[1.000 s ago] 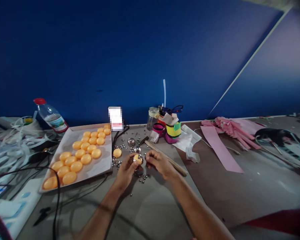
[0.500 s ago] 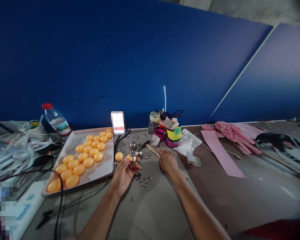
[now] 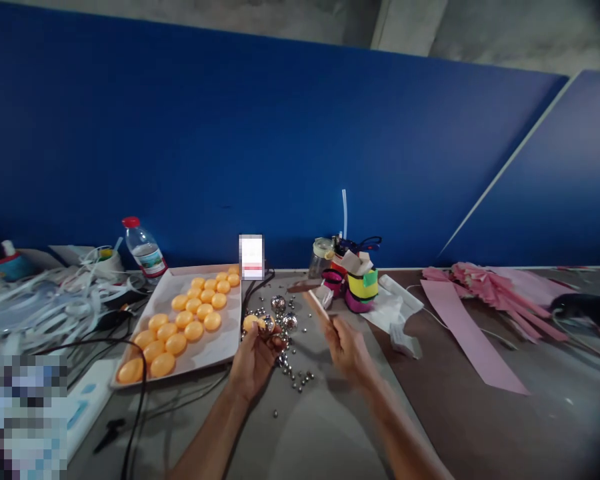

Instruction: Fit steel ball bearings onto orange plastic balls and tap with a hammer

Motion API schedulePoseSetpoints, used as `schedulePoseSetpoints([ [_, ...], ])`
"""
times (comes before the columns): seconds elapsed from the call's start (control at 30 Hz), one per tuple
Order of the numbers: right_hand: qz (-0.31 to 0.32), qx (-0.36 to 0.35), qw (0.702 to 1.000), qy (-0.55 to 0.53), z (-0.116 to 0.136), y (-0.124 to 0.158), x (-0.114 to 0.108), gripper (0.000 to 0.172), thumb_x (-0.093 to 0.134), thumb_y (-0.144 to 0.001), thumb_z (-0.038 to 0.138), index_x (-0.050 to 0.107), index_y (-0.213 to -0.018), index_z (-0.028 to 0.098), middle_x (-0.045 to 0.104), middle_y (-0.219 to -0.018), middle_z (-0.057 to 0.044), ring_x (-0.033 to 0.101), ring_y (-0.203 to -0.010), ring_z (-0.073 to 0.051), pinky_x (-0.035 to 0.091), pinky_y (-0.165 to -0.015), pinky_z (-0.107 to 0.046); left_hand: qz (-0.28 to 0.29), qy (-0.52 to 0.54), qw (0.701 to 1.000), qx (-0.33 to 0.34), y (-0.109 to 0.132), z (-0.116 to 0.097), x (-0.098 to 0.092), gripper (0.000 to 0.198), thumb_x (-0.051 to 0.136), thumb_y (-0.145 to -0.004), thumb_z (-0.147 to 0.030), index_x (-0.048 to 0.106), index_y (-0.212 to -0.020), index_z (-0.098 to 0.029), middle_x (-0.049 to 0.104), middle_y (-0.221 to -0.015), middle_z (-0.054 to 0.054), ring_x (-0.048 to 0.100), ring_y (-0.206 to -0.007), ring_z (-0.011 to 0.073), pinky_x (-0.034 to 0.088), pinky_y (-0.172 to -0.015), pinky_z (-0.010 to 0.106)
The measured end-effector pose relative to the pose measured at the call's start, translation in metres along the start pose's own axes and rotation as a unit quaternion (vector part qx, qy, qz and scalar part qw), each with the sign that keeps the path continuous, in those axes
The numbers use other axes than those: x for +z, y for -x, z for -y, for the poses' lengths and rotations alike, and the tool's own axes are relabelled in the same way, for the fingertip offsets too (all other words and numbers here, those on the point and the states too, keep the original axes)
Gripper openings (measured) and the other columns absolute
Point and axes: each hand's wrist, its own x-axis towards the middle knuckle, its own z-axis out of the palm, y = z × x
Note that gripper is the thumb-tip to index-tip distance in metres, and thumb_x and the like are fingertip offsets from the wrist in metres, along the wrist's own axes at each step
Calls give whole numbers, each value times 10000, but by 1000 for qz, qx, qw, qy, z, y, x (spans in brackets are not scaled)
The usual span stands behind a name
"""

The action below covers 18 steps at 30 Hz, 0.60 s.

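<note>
Hammer (image 3: 316,304) clamped in the fingers of your right hand (image 3: 349,345), you pinch a studded ball (image 3: 267,325), perhaps unfinished, in your left hand (image 3: 253,367); studded balls (image 3: 278,303) beyond seem done, tray (image 3: 219,341) balls (image 3: 176,343) (quite a few) look bare.

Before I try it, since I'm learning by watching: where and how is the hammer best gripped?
Probably by the wooden handle, from the near right, as the right hand does: the slim handle slants back that way, with the dark head crosswise at its far end.
</note>
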Motion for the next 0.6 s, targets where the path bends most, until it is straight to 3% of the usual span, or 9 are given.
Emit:
schedulePoseSetpoints([
  [0.1,95,-52,994,1,11,4,4,184,395,-902,266,493,-764,194,566,-680,-16,494,-571,-128,290,-531,-238,-19,2,1000,16,0,-1,3,218,645,-774,-372,633,-782,-154,666,-725,41,583,-593,136,512,-699,332],
  [0.17,122,-77,989,22,13,4,7,180,405,-896,249,502,-756,194,571,-680,-15,499,-575,-128,274,-530,-242,-45,7,999,23,0,-2,6,207,650,-771,-362,622,-773,-157,653,-692,31,571,-562,129,509,-677,322],
  [0.37,47,-94,994,15,10,5,11,225,339,-922,264,499,-784,187,561,-674,-27,497,-577,-137,300,-548,-242,-30,13,999,38,1,-4,8,232,632,-781,-388,597,-763,-159,641,-724,34,568,-569,131,508,-672,328],
  [0.53,94,-103,988,73,12,7,17,205,379,-911,244,501,-756,191,565,-653,-10,493,-555,-134,262,-523,-245,-60,21,997,44,1,-2,7,230,618,-793,-385,579,-744,-164,610,-678,18,545,-543,116,494,-622,291],
  [0.6,78,-115,988,70,12,7,18,204,369,-913,239,507,-772,187,571,-674,-21,511,-588,-142,286,-545,-244,-59,26,997,45,1,-2,8,227,626,-787,-383,572,-751,-165,602,-677,16,541,-549,116,490,-620,285],
])
